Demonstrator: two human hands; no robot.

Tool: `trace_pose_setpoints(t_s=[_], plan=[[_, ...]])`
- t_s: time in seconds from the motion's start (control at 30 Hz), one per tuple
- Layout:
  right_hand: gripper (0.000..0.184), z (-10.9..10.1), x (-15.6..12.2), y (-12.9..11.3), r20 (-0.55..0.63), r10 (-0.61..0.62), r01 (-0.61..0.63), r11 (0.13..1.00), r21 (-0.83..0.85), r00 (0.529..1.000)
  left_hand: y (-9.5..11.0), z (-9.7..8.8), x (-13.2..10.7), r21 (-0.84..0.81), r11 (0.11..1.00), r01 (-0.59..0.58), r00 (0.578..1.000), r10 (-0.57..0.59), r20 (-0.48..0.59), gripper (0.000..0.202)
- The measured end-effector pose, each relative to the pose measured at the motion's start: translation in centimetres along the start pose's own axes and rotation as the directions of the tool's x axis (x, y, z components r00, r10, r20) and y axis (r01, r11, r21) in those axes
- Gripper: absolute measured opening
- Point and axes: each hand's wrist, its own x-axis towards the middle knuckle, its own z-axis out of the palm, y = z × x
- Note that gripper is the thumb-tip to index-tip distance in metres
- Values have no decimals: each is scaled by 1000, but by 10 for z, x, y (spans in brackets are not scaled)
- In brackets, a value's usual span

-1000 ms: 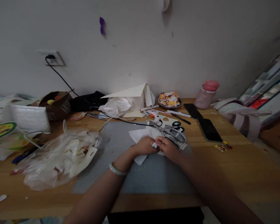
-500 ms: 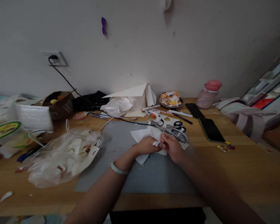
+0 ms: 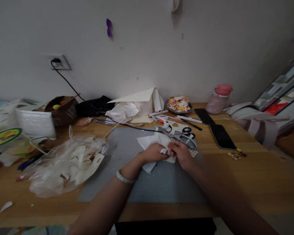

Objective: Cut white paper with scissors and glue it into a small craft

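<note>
My left hand (image 3: 154,152) and my right hand (image 3: 180,152) meet over a grey cutting mat (image 3: 147,182), both pinching a small white scrap of paper (image 3: 164,151) between the fingertips. Under the hands lies a crumpled white sheet (image 3: 150,142). Just beyond my right hand rest silver scissors (image 3: 180,136) with black handles. A pale bangle (image 3: 123,177) circles my left wrist.
A clear plastic bag of paper offcuts (image 3: 66,164) lies left of the mat. Two dark phones (image 3: 221,136) lie at the right, a pink bottle (image 3: 218,95) and a dish of stickers (image 3: 178,104) near the wall. Pens, a cable, a brown box (image 3: 61,109) and folded card (image 3: 137,96) crowd the back.
The hands stay pinched together on the scrap, shifting only slightly; the view drifted a little to the left a second ago and has since held still.
</note>
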Motion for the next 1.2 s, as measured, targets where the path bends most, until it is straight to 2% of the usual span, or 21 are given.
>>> trace_pose_setpoints(t_s=[0.13, 0.27, 0.47, 0.73, 0.97, 1.07, 1.2], plan=[[32, -4, 3, -1, -26, -60, 58, 995, -76, 998, 1, -1, 0, -5, 1000, 3, 1000, -3, 2, 15], [30, -6, 4, -4, 1, -82, 82, 987, -137, 997, 0, 0, 0, 24, 1000, -8, 1000, 8, 3, 17], [24, -6, 2, -9, 5, -42, 42, 988, -147, 999, -1, 1, 0, 59, 998, -19, 999, 21, -27, 17], [16, -10, 3, -6, 97, -140, 163, 942, -293, 985, 1, 0, 0, 48, 999, 2, 1000, 0, -29, 25], [13, -10, 5, -4, 157, -126, 175, 918, -357, 980, -1, 1, 1, 100, 994, 40, 999, -38, -16, 22], [12, -11, 3, -7, 226, -139, 228, 867, -443, 964, -2, 2, 2, 155, 988, 10, 1000, -8, -17, 22], [20, -10, -1, -9, 321, -193, 341, 791, -508, 927, -1, 2, 3, 259, 965, -46, 999, 50, -9, 22]])
